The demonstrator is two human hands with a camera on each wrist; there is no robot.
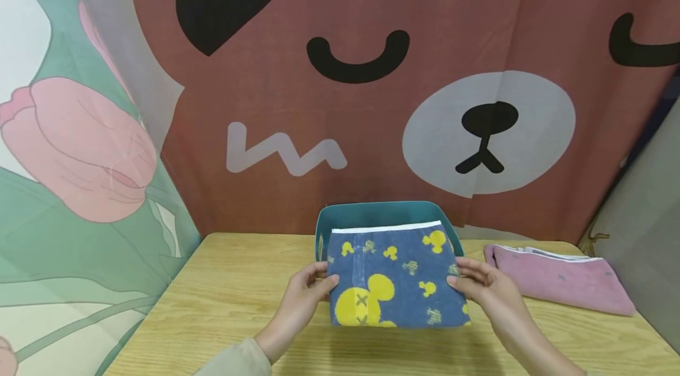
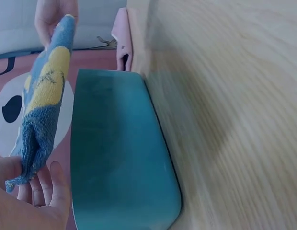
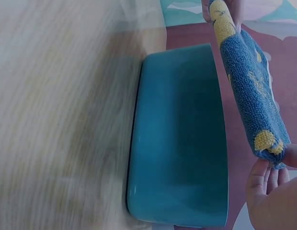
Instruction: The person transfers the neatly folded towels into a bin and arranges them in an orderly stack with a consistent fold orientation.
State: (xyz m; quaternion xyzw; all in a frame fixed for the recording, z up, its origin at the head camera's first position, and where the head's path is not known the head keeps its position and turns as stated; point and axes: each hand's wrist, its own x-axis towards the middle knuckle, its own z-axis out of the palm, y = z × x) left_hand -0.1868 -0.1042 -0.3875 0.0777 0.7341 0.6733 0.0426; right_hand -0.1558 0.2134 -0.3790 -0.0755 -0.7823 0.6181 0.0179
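Observation:
A folded blue towel (image 1: pixel 398 275) with yellow mouse-head prints and a white edge is held up between both hands. My left hand (image 1: pixel 303 293) pinches its left side, thumb in front and fingers behind. On the opposite side, my right hand (image 1: pixel 491 290) pinches it the same way. Behind the towel in the head view stands a teal bin (image 1: pixel 382 211), mostly covered by it. Both wrist views show the towel raised above the level of the bin's rim, apart from the bin's front wall (image 2: pixel 119 153). The inside of the bin is hidden.
A folded pink towel (image 1: pixel 568 281) lies on the wooden table (image 1: pixel 223 305) to the right of the bin. Behind the table hangs a cloth (image 1: pixel 372 128) with a bear face. A flowered cloth (image 1: pixel 79 146) hangs at the left, and a grey surface (image 1: pixel 648 234) stands at the right.

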